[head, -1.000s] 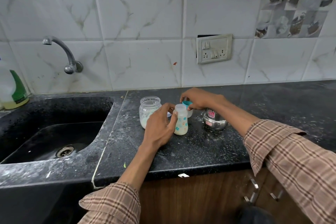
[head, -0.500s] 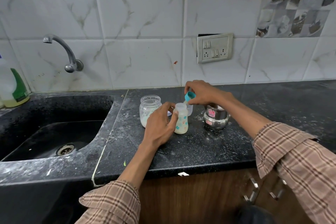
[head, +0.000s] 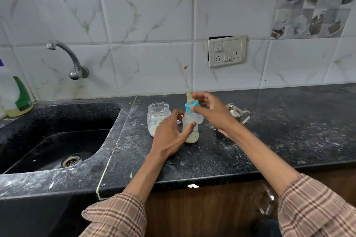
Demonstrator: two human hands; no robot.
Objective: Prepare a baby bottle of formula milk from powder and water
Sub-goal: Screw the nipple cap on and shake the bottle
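Baby bottle [head: 190, 128] stands upright mid-counter [head: 212, 156], just right of the powder jar [head: 157, 117], left hand [head: 170, 133] wrapped around its body while right hand [head: 209, 108] seemingly pinches the blue teat collar [head: 191, 106] on top

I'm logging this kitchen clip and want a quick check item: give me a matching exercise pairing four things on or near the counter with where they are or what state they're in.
Things:
1. baby bottle
2. glass jar
3. steel pot
4. tap

Places or states:
A. on the wall above the sink
B. open, white powder at the bottom
C. upright, held by the left hand, blue teat ring on top
D. behind the right hand, lid on

Pairs: 1-C, 2-B, 3-D, 4-A
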